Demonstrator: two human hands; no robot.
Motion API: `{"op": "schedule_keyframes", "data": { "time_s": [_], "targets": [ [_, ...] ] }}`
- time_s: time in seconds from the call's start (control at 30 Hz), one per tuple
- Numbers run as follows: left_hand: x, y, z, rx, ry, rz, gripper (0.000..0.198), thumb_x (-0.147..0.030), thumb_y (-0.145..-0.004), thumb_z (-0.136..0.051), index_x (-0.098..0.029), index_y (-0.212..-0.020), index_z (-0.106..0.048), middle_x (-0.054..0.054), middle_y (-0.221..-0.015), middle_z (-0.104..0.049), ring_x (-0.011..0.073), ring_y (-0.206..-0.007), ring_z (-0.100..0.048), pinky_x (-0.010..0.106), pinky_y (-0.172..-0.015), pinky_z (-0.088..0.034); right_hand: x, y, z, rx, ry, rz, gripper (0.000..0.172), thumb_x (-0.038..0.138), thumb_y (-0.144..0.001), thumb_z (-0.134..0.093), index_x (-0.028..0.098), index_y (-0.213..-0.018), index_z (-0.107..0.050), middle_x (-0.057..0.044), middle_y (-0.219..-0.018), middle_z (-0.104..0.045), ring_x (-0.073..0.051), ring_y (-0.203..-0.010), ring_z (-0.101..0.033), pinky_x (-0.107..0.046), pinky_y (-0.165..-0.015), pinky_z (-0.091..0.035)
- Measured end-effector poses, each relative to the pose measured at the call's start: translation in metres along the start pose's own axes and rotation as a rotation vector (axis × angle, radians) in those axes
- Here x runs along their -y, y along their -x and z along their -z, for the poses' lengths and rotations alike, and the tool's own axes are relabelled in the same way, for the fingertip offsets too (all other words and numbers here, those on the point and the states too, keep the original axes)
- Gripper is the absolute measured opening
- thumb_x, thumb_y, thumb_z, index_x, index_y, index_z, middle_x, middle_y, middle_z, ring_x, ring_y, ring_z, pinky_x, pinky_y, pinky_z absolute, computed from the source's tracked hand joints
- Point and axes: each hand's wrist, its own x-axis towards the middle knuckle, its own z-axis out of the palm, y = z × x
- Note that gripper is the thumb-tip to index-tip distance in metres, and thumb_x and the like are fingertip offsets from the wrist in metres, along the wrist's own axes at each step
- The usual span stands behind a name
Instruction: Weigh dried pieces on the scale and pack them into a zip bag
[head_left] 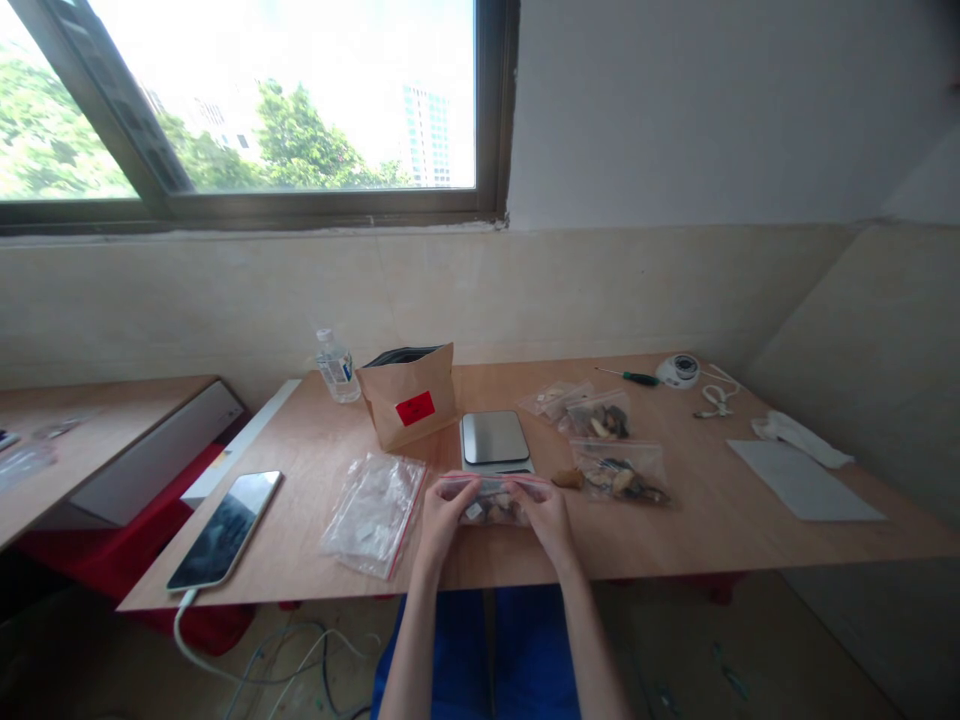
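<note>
Both hands grip the red-striped top edge of a clear zip bag (495, 508) with dark and pale pieces inside. My left hand (447, 512) pinches its left part, and my right hand (545, 508) pinches its right part. Just behind the bag lies a scale (495, 438) with a silver plate. Flat clear bags (373, 510) with a red edge lie beside my left hand. To the right of my right hand are a loose brown piece (568, 479) and a filled bag (621, 472); behind them is another filled bag (600, 415).
An open brown paper pouch (411, 400) and a water bottle (337, 368) stand at the back left. A phone (225, 530) with a cable lies left. At the right are a screwdriver (639, 379), a white camera (678, 371), a cable (716, 401) and a white sheet (806, 482).
</note>
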Motion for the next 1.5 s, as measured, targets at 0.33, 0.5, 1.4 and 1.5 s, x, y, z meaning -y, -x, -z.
{"op": "schedule_keyframes", "data": {
  "time_s": [0.33,0.5,1.4,1.5],
  "targets": [
    [0.000,-0.001,-0.003,0.072,0.029,0.050,0.028,-0.033,-0.070,-0.070,-0.011,-0.087,-0.071,0.011,-0.085,-0.072,0.0231,-0.080,-0.066,0.031,-0.073,-0.051,-0.003,0.001,-0.008,-0.081,0.001,0.046,0.024,0.039,-0.075,-0.064,0.016,-0.079,-0.067,-0.006,-0.077,-0.071,-0.021,-0.075,-0.067,-0.033,-0.073,-0.054],
    [-0.001,0.000,-0.006,0.079,-0.019,0.011,0.024,-0.033,-0.070,-0.070,-0.011,-0.081,-0.071,0.010,-0.082,-0.071,0.0221,-0.079,-0.065,0.028,-0.071,-0.050,0.000,0.002,-0.008,-0.082,-0.004,0.051,0.024,0.039,-0.075,-0.064,0.015,-0.077,-0.067,-0.006,-0.075,-0.071,-0.021,-0.073,-0.067,-0.033,-0.071,-0.054],
    [-0.005,0.004,-0.021,-0.030,-0.081,-0.018,0.026,-0.038,-0.070,-0.068,-0.013,-0.075,-0.068,0.005,-0.071,-0.068,0.0177,-0.068,-0.062,0.024,-0.062,-0.047,0.003,0.000,-0.015,-0.113,0.010,0.023,0.030,0.044,-0.077,-0.060,0.015,-0.080,-0.069,-0.008,-0.079,-0.071,-0.023,-0.077,-0.066,-0.033,-0.072,-0.053],
    [-0.003,0.004,-0.021,-0.026,-0.043,-0.009,0.029,-0.041,-0.070,-0.068,-0.012,-0.076,-0.069,0.006,-0.072,-0.069,0.0188,-0.068,-0.063,0.026,-0.064,-0.048,0.001,0.000,-0.015,-0.161,0.071,0.081,0.028,0.043,-0.078,-0.060,0.016,-0.077,-0.068,-0.008,-0.078,-0.070,-0.022,-0.076,-0.065,-0.032,-0.071,-0.052]
  ]
}}
